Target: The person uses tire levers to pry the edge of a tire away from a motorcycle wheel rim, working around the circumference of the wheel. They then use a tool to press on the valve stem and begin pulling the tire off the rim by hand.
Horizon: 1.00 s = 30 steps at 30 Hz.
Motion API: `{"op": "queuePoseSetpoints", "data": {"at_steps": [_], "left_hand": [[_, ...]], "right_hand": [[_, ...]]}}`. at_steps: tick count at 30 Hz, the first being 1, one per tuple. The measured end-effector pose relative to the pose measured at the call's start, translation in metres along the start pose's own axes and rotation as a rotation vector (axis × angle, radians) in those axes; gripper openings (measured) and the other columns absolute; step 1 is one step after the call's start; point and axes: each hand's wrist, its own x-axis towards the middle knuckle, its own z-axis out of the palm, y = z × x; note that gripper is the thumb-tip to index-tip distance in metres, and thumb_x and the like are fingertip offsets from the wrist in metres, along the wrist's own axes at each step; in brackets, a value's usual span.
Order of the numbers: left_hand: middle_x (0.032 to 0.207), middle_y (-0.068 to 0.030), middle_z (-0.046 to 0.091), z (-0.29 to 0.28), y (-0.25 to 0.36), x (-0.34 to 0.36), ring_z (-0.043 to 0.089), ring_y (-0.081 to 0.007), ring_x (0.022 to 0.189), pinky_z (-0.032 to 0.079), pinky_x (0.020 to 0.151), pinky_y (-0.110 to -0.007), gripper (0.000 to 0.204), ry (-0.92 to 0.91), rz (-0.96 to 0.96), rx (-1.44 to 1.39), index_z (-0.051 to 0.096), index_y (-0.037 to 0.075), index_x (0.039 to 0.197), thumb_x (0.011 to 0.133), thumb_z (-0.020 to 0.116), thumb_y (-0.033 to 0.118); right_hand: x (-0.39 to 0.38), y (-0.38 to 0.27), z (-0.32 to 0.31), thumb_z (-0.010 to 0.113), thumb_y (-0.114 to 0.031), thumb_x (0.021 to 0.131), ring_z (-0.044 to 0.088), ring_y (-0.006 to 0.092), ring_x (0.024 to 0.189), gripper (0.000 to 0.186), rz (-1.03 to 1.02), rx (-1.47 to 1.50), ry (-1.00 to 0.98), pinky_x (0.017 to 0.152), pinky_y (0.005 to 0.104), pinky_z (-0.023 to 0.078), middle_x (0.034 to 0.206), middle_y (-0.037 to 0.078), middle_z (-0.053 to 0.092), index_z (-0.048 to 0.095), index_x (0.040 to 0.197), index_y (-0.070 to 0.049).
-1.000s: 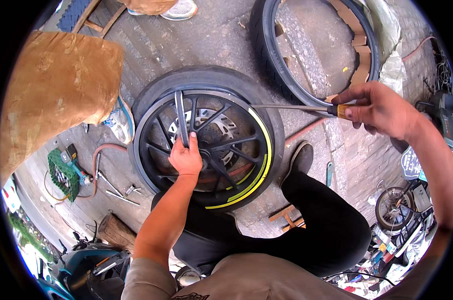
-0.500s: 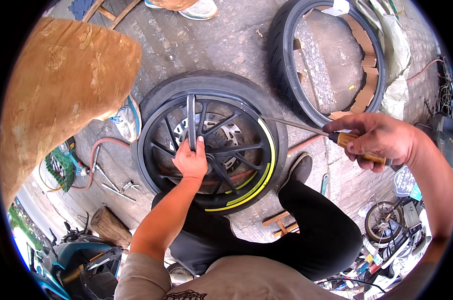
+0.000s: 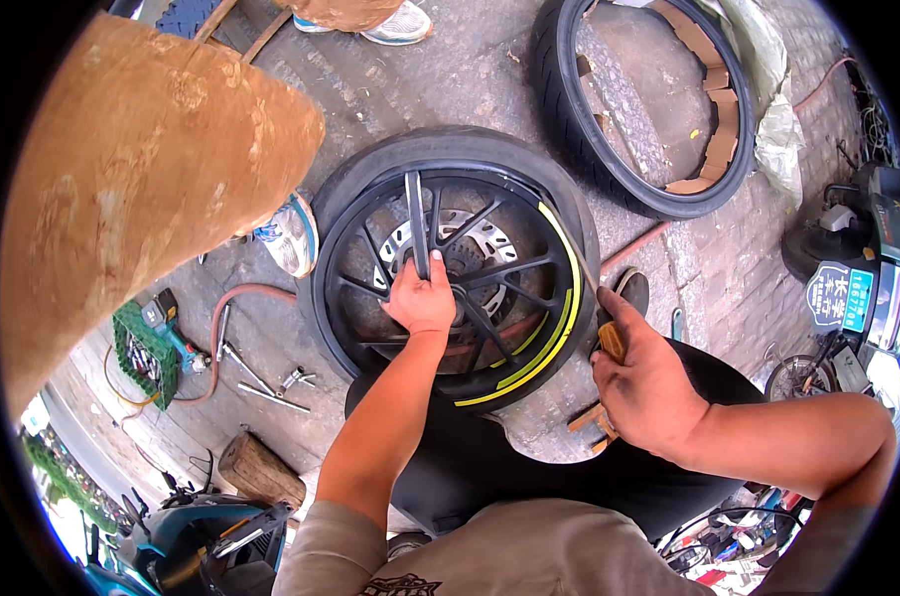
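A black spoked wheel (image 3: 504, 273) with a yellow rim stripe and a brake disc lies flat on the ground before me, its tyre (image 3: 450, 149) around it. My left hand (image 3: 420, 301) is closed on the near end of a flat metal tyre lever (image 3: 415, 214), whose far end rests at the rim's upper edge. In my right hand (image 3: 653, 397) is a screwdriver-like pry tool (image 3: 612, 343) with a wood-coloured handle. Its long shaft lies along the wheel's right side, close to the tyre and rim; the tip's exact contact cannot be made out.
Another tyre (image 3: 544, 99) with cardboard inside lies at the upper right. A person's brown-clad leg (image 3: 172, 149) and shoe (image 3: 293, 238) stand left of the wheel. Nearby are a red hose (image 3: 233, 295), a cordless tool (image 3: 172, 333), sockets and handles (image 3: 271, 390), and a log (image 3: 259, 467).
My right hand has swung down and left, bringing the pry tool from out at the right to the wheel's right edge. The left hand keeps hold of the lever. The whole view has shifted.
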Motion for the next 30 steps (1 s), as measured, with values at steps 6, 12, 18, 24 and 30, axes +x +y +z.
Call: {"op": "queuePoseSetpoints", "data": {"at_steps": [6, 12, 18, 24, 30], "left_hand": [[0.106, -0.0145, 0.081, -0.005, -0.004, 0.0, 0.075, -0.0425, 0.104, 0.054, 0.09, -0.059, 0.044, 0.01, -0.009, -0.031, 0.082, 0.016, 0.11, 0.103, 0.067, 0.057], [0.101, -0.0159, 0.082, -0.007, 0.001, 0.001, 0.076, -0.0425, 0.106, 0.054, 0.095, -0.057, 0.046, -0.022, -0.097, 0.018, 0.084, 0.021, 0.112, 0.101, 0.068, 0.062], [0.097, -0.0162, 0.082, -0.004, -0.004, 0.001, 0.076, -0.0429, 0.104, 0.056, 0.095, -0.051, 0.051, -0.054, -0.106, -0.009, 0.084, 0.02, 0.116, 0.1, 0.067, 0.066], [0.1, -0.0154, 0.082, -0.005, -0.002, 0.0, 0.076, -0.042, 0.107, 0.051, 0.102, -0.06, 0.05, -0.039, -0.112, -0.051, 0.083, 0.022, 0.117, 0.101, 0.065, 0.066], [0.099, -0.0161, 0.082, -0.004, -0.007, -0.002, 0.075, -0.0424, 0.106, 0.054, 0.099, -0.054, 0.051, -0.05, -0.127, -0.059, 0.083, 0.021, 0.118, 0.101, 0.065, 0.066]], "right_hand": [[-0.013, 0.058, 0.078, 0.065, 0.003, 0.096, 0.065, 0.0481, 0.125, 0.074, -0.211, -0.023, 0.224, 0.11, 0.0473, 0.053, 0.132, 0.032, 0.066, 0.035, 0.164, 0.012], [0.013, 0.157, 0.142, 0.064, 0.006, 0.095, 0.06, 0.0492, 0.128, 0.086, -0.299, -0.075, 0.268, 0.112, 0.0495, 0.051, 0.142, 0.032, 0.057, 0.023, 0.171, 0.002], [0.065, 0.255, 0.144, 0.069, 0.0, 0.092, 0.069, 0.0471, 0.098, 0.097, -0.587, -0.308, 0.329, 0.083, 0.0519, 0.061, 0.122, 0.028, 0.06, 0.019, 0.175, -0.002], [0.112, 0.338, -0.004, 0.07, -0.01, 0.094, 0.073, 0.0402, 0.088, 0.091, -0.656, -1.012, 0.173, 0.071, 0.051, 0.063, 0.115, 0.021, 0.062, 0.029, 0.175, -0.016], [0.037, 0.283, -0.064, 0.071, -0.002, 0.098, 0.072, 0.0426, 0.097, 0.073, -0.583, -0.534, 0.154, 0.087, 0.0487, 0.061, 0.12, 0.021, 0.069, 0.049, 0.166, -0.015]]}}
